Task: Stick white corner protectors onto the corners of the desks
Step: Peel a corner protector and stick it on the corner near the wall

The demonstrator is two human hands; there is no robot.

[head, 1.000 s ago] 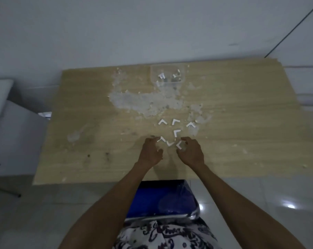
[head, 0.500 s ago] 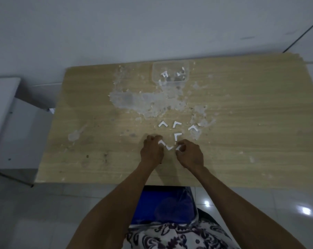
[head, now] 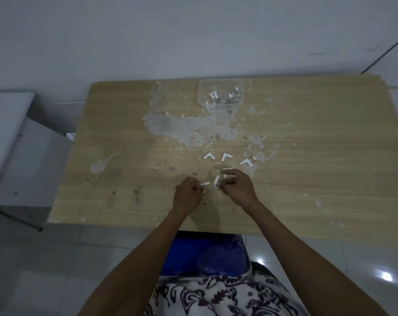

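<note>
On the wooden desk (head: 307,144) lie three white L-shaped corner protectors (head: 225,157) in a row just beyond my hands. My left hand (head: 187,195) pinches one small white protector (head: 205,184) at its fingertips. My right hand (head: 238,187) has its fingers curled around another white protector (head: 216,184), held just above the desk top. The two hands are close together near the desk's front middle. Part of a further white piece shows behind my right fingers.
A clear plastic tub (head: 220,95) with a few white protectors stands at the desk's far edge. White crumbly residue (head: 189,128) covers the desk's middle. A white cabinet (head: 13,151) stands to the left. A blue seat (head: 205,254) is below the desk's front edge.
Both hands have closed on protectors that lay on the desk and lifted them slightly. The camera view has shifted a little.
</note>
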